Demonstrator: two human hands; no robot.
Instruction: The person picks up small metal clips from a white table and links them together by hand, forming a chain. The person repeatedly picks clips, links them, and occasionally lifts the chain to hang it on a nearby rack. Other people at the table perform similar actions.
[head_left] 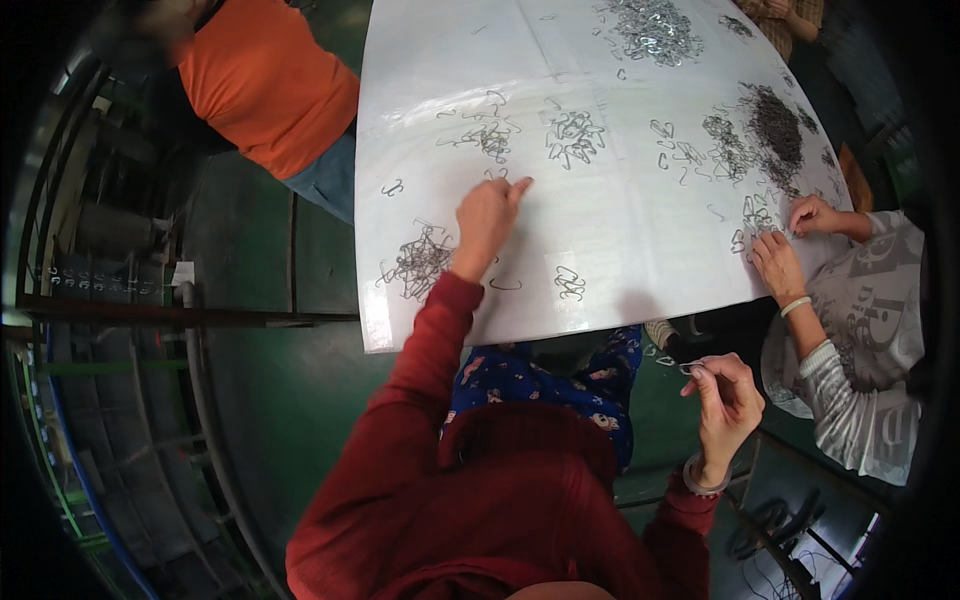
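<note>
My left hand (483, 226) is over the white table (560, 230), its fingers curled in and the thumb side pointing away from me. Whatever it may hold is hidden under the fingers. A small bent wire hook shows just beyond its knuckles. Beside my left wrist lies a tangled pile of metal hooks (420, 262). Off the table's near edge, at the right, my right hand (728, 405) pinches a small metal hook (690, 368) between thumb and fingertips. Close to the near edge sits a small group of hooks (569, 284), between my two hands.
Further piles of hooks (575, 136) are spread over the table, with a dark heap (775, 135) at the right. At the right edge a co-worker's hands (780, 262) handle hooks. A person in an orange shirt (270, 85) stands at the left. Metal racks (140, 400) line the left side.
</note>
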